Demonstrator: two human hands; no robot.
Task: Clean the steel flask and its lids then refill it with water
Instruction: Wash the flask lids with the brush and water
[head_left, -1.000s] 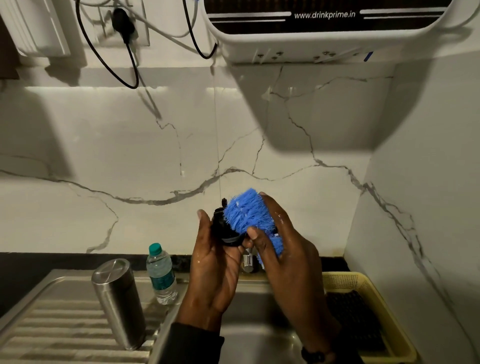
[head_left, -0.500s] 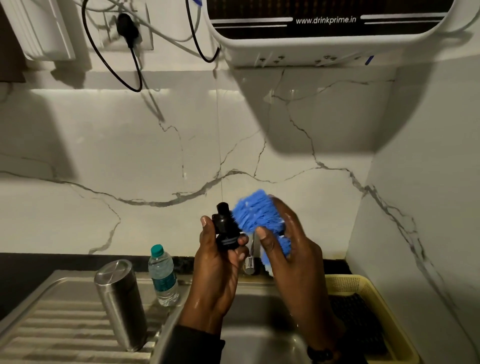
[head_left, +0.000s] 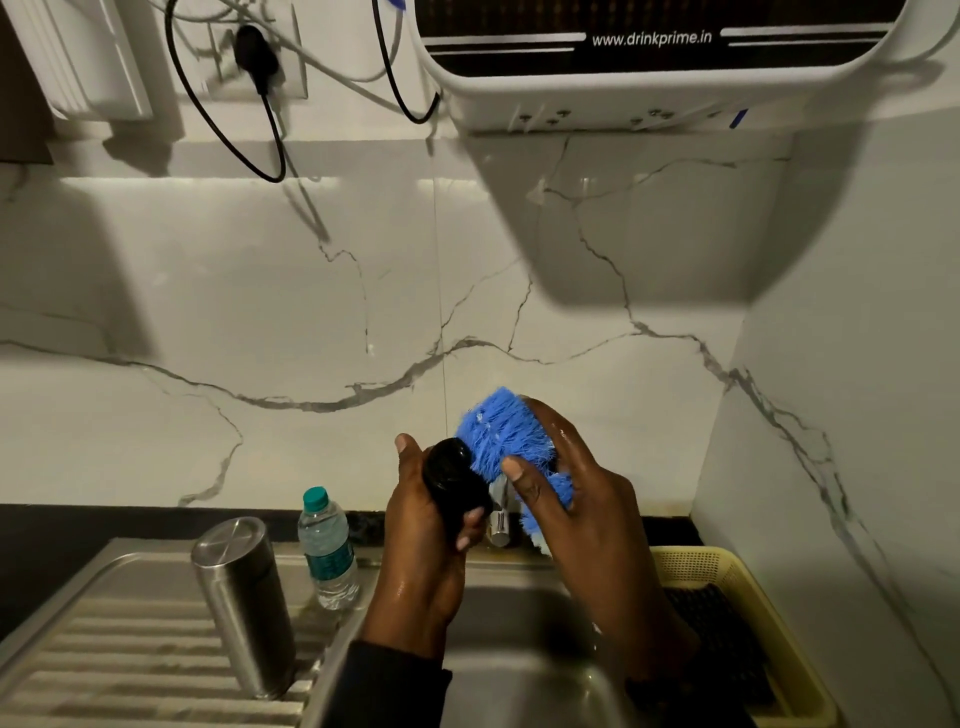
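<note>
My left hand (head_left: 423, 551) grips a small black flask lid (head_left: 454, 480) above the sink basin (head_left: 519, 670). My right hand (head_left: 587, 509) holds a blue bristly scrubber (head_left: 501, 434), whose bristles touch the lid's upper right side. Both hands look wet. The steel flask (head_left: 241, 603) stands upside down on the ribbed drainboard (head_left: 119, 660) at the left, apart from both hands.
A small plastic water bottle (head_left: 328, 548) with a green cap stands behind the flask. A yellow basket (head_left: 727, 582) with a dark item inside sits right of the sink. A tap (head_left: 500, 517) shows between my hands. A water purifier (head_left: 649, 62) hangs on the wall above.
My left hand has turned the black lid so a different side faces the scrubber. The scrubber stays against it, shifted slightly. The flask has not moved.
</note>
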